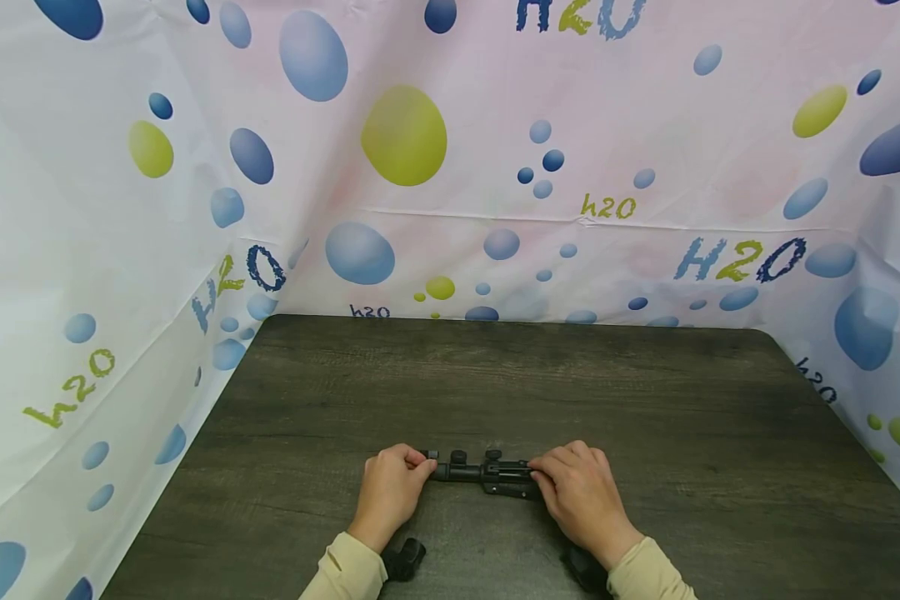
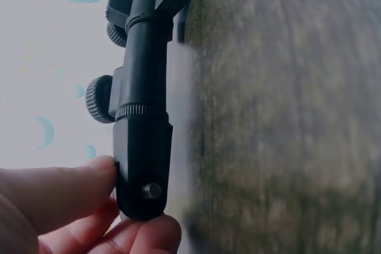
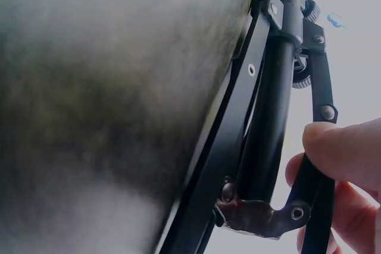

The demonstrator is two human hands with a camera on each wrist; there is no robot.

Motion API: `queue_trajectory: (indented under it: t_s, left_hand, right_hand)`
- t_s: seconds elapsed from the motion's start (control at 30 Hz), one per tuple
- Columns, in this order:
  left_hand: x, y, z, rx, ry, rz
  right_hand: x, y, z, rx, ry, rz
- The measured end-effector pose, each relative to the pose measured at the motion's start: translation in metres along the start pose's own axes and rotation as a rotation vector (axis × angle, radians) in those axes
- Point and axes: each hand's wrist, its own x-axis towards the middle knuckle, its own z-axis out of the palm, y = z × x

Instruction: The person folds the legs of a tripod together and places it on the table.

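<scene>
A small black tripod [image 1: 461, 472] lies lengthwise between the two hands, over the dark tabletop. My left hand [image 1: 392, 492] pinches its head end between thumb and fingers. In the left wrist view, that end [image 2: 143, 159] carries a small metal screw [image 2: 152, 191], with a ridged knob [image 2: 100, 99] farther along the tube. At the other end, my right hand [image 1: 581, 496] pinches one of the legs. The right wrist view shows the thumb [image 3: 339, 147] on this leg, and a dark metal brace [image 3: 256, 215] joining the legs near the centre tube [image 3: 268, 129].
The dark wood-grain table [image 1: 510, 375] extends beyond the hands to a white backdrop [image 1: 480, 192] printed with blue and green dots. Black wrist-worn devices show beneath the left wrist [image 1: 405, 560] and the right wrist [image 1: 585, 568].
</scene>
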Motion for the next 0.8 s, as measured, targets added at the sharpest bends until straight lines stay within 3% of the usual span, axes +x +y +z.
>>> queue_trajectory:
  t_s: [0.6,0.8]
  left_hand:
    - [0.0009,0.0019,-0.0032,0.021,-0.029,-0.01]
    - [0.0006,0.0017,-0.0053,0.021,-0.037,-0.01]
  right_hand:
    - [0.0032,-0.0022,-0.0022,0.003,-0.022,0.025]
    - [0.0059,-0.0019,-0.0094,0.032,-0.095,0.11]
